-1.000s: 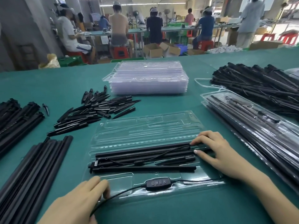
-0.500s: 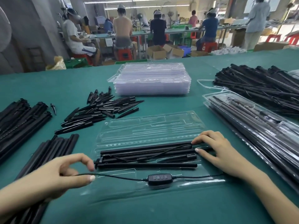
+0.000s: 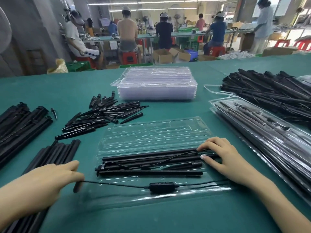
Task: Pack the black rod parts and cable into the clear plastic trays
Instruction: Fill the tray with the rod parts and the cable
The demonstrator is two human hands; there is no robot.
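2 hands are at work on the open clear plastic tray (image 3: 151, 132) lying on the green table (image 3: 50, 91) in front of us. Our right hand (image 3: 223, 158) rests on the right ends of the black rods (image 3: 148, 163) seated in the tray's near half, fingers lightly curled and pressing down, the thumb laid along a lower rod. Our left hand (image 3: 45, 182) pinches the plug end (image 3: 76, 186) of the thin cable (image 3: 117, 184) between thumb and fingers, just off the tray's left edge. The cable runs right to the inline controller (image 3: 161, 187), which sits at the tray's near edge, then on toward our right wrist.

We judge the rods light and stiff, smooth enough to roll, so pressing their ends down is the way to keep them bedded. The cable is limp and will spring out of a channel; we would hold it near the plug and guide it in by short lengths, seating the rigid controller first. The tray is thin, flexible and easily creased, so we would push on it only where the table backs it.

We can read no brand, label or writing; marks on the controller are too small to tell.
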